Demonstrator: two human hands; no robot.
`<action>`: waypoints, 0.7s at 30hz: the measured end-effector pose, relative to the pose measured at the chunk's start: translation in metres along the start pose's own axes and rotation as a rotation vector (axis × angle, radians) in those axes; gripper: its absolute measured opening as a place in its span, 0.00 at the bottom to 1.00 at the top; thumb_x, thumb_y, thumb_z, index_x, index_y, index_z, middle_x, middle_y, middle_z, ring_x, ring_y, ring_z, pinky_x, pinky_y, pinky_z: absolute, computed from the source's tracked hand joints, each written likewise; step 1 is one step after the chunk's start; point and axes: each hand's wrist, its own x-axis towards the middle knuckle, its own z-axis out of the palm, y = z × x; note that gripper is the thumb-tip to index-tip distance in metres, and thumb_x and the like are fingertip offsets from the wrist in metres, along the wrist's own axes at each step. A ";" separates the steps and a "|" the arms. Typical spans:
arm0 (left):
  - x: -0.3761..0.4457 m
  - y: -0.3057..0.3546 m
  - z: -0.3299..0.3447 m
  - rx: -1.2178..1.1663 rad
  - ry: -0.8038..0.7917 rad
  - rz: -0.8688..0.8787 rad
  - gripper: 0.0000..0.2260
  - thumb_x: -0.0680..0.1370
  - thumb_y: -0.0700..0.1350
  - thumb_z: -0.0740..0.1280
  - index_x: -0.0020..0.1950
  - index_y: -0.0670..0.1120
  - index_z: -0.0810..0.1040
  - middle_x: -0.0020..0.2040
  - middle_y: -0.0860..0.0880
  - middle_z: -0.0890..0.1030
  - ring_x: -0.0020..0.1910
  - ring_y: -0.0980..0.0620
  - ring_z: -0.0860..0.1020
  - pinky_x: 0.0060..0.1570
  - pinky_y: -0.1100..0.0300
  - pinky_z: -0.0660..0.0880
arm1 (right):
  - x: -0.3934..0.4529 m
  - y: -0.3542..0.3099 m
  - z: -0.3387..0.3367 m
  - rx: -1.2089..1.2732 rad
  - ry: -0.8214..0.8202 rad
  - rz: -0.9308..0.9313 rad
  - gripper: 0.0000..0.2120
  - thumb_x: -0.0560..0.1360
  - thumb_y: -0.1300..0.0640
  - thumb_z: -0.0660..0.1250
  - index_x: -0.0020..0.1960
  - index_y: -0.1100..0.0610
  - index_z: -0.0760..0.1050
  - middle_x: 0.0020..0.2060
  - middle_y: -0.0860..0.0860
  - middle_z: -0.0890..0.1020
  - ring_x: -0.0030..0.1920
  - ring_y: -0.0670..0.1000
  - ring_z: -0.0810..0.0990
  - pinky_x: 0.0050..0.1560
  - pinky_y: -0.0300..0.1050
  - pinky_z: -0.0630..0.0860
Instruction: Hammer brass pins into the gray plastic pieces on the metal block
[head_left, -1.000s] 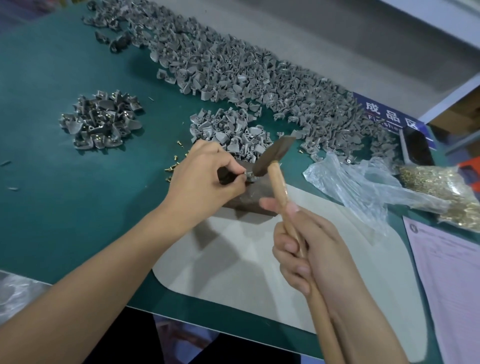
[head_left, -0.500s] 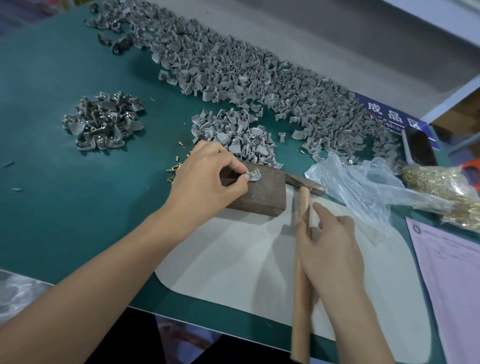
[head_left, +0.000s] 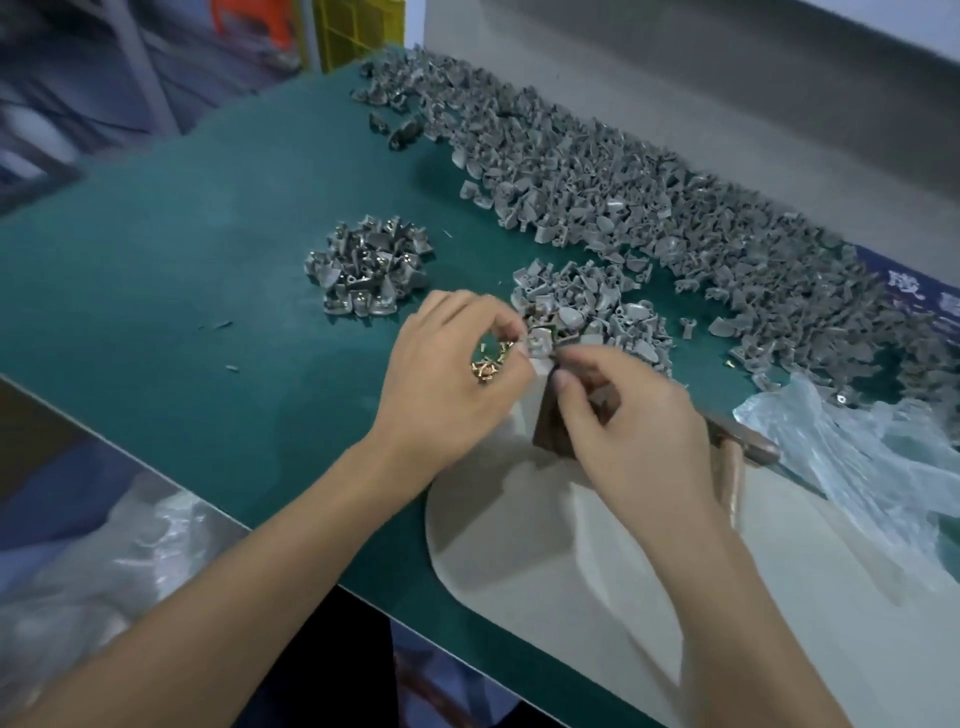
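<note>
Only one piece of writing shows; a blue label (head_left: 906, 301) lies flat on the green table mat (head_left: 156, 291) at the far right edge, half buried under the long heap of gray plastic pieces (head_left: 649, 208); it carries white Chinese characters, but they are blurred and cut off by the frame edge, so none can be read with certainty; no brand, number or other sign is legible anywhere.

The single head view looked down and forward, close over both hands (head_left: 524, 395), the green table (head_left: 156, 291) stretching beyond.
</note>
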 end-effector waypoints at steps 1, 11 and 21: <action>0.000 -0.009 -0.010 0.033 0.033 -0.029 0.01 0.77 0.47 0.67 0.47 0.51 0.77 0.45 0.58 0.78 0.49 0.55 0.73 0.54 0.56 0.71 | 0.008 -0.006 0.004 0.003 -0.046 -0.021 0.10 0.80 0.48 0.68 0.61 0.43 0.82 0.49 0.40 0.85 0.49 0.44 0.82 0.50 0.44 0.79; -0.005 -0.075 -0.091 0.318 0.058 -0.329 0.03 0.77 0.51 0.71 0.49 0.54 0.81 0.42 0.58 0.76 0.48 0.53 0.73 0.52 0.52 0.73 | 0.078 -0.063 0.076 -0.068 -0.347 -0.218 0.15 0.81 0.45 0.67 0.67 0.41 0.76 0.45 0.40 0.82 0.45 0.47 0.77 0.44 0.45 0.70; 0.010 -0.093 -0.092 0.419 -0.068 -0.335 0.06 0.76 0.49 0.74 0.51 0.50 0.85 0.45 0.51 0.79 0.52 0.45 0.73 0.55 0.48 0.71 | 0.106 -0.088 0.119 -0.089 -0.458 -0.231 0.04 0.78 0.48 0.70 0.52 0.41 0.76 0.39 0.39 0.81 0.47 0.48 0.80 0.43 0.45 0.71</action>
